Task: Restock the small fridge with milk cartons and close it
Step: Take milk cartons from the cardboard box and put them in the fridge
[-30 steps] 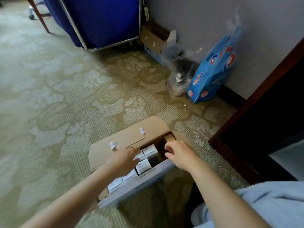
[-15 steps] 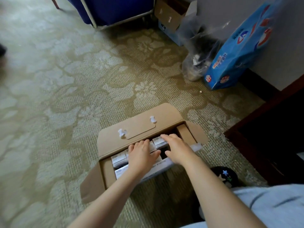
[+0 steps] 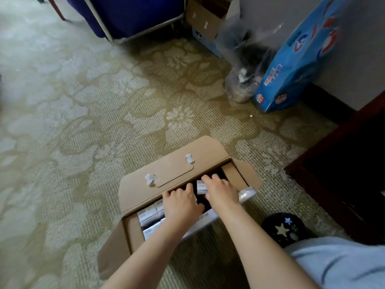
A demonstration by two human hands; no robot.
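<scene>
Both forearms are bare to the left hand (image 3: 180, 205) and right hand (image 3: 223, 192); right of the cardboard box (image 3: 166, 174), pale blue clothing (image 3: 341, 265) shows faint darker stripes, perhaps trousers.

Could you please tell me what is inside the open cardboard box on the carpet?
The cardboard box holds small white milk cartons. Both hands cover the middle; the count is hidden.

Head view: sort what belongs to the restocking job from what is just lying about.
Job:
open cardboard box
milk cartons
left hand
right hand

Lying about:
blue package
clear plastic bag
second cardboard box
</scene>
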